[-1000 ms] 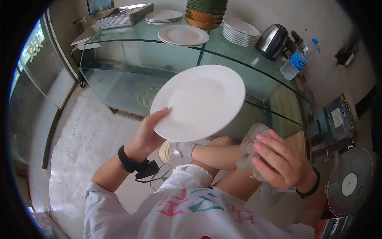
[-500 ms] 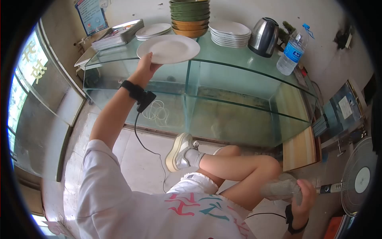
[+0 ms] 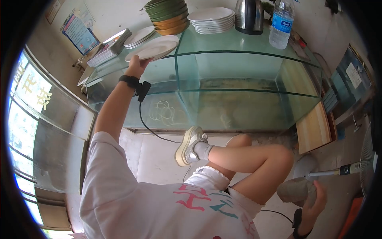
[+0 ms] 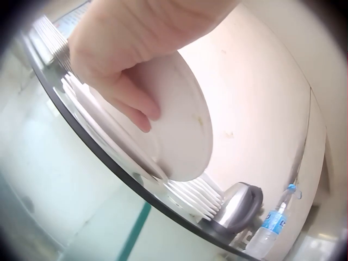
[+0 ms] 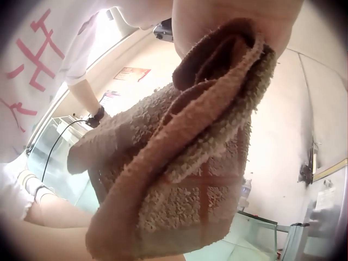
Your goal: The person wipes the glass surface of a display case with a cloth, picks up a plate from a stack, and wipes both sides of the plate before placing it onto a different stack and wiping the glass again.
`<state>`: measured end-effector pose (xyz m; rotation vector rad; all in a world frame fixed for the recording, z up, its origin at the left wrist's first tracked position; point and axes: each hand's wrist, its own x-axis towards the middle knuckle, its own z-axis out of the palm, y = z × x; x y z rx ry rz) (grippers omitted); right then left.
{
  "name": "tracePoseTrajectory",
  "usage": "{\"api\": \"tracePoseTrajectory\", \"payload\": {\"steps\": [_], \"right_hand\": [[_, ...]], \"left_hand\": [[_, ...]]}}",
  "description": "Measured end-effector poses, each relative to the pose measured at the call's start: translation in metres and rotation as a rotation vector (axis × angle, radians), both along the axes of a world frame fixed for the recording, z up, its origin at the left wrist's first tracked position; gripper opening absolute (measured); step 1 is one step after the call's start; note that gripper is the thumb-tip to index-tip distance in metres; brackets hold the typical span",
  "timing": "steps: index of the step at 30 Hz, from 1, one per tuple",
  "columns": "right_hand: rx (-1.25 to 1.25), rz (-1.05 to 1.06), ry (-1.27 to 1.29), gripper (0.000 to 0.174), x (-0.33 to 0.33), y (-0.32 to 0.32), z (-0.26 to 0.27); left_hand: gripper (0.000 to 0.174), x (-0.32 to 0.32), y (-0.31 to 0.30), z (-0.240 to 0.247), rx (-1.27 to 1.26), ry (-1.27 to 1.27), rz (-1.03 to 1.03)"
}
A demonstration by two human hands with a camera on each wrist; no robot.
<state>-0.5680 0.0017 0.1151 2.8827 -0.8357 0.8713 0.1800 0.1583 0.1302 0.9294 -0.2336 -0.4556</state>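
Observation:
My left hand (image 3: 138, 65) pinches the near rim of a white plate (image 3: 153, 47), arm stretched out to the front edge of the glass counter (image 3: 238, 44). In the left wrist view that plate (image 4: 185, 125) is tilted, with fingers on its face and the edge of another white plate (image 4: 111, 133) close below it. Low on the right, beside the thigh, my right hand (image 3: 316, 201) grips a folded greyish-brown terry towel (image 3: 293, 190). Seen from the right wrist, the towel (image 5: 185, 168) hangs bunched in folds and shows a checked pattern.
Along the counter's back stand metal trays (image 3: 109, 49), a small plate stack (image 3: 139, 36), green and orange bowls (image 3: 169, 18), a taller plate stack (image 3: 211, 22), a kettle (image 3: 249, 16) and a water bottle (image 3: 281, 26). A fan (image 3: 368, 155) stands at right.
My left hand has carried the plate forward and left, from in front of my body to the counter's edge. The right hand has drawn the towel away, down to the right.

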Motion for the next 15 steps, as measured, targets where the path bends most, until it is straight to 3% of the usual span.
{"api": "tracePoseTrajectory", "payload": {"steps": [2, 4, 7, 9, 11, 13, 14, 15], "right_hand": [[0.037, -0.003, 0.060, 0.037, 0.001, -0.004, 0.002], [-0.118, 0.145, 0.196, 0.042, 0.003, -0.009, 0.004], [-0.133, 0.217, 0.136, 0.046, 0.017, -0.009, 0.027], [0.161, 0.179, 0.071, 0.045, 0.025, -0.003, 0.047], [0.047, 0.042, 0.025, 0.040, 0.043, 0.007, 0.055], [0.128, -0.212, 0.081, 0.033, 0.057, 0.020, 0.061], [0.156, -0.234, 0.100, 0.032, 0.061, 0.023, 0.070], [0.182, -0.231, 0.109, 0.032, 0.065, 0.027, 0.075]], "left_hand": [[0.040, 0.008, 0.006, 0.002, 0.113, -0.018, 0.054], [0.035, 0.015, 0.013, 0.001, 0.242, -0.033, 0.100], [0.028, 0.027, 0.028, 0.001, 0.425, -0.028, 0.101], [0.021, 0.028, 0.031, -0.001, 0.522, 0.032, 0.050], [0.015, 0.013, 0.028, 0.000, 0.462, 0.179, 0.007], [0.013, 0.012, 0.021, 0.000, 0.421, 0.231, -0.015], [0.012, 0.018, 0.018, -0.003, 0.341, 0.305, -0.016], [0.010, 0.043, 0.029, -0.016, 0.271, 0.118, -0.183]]}}
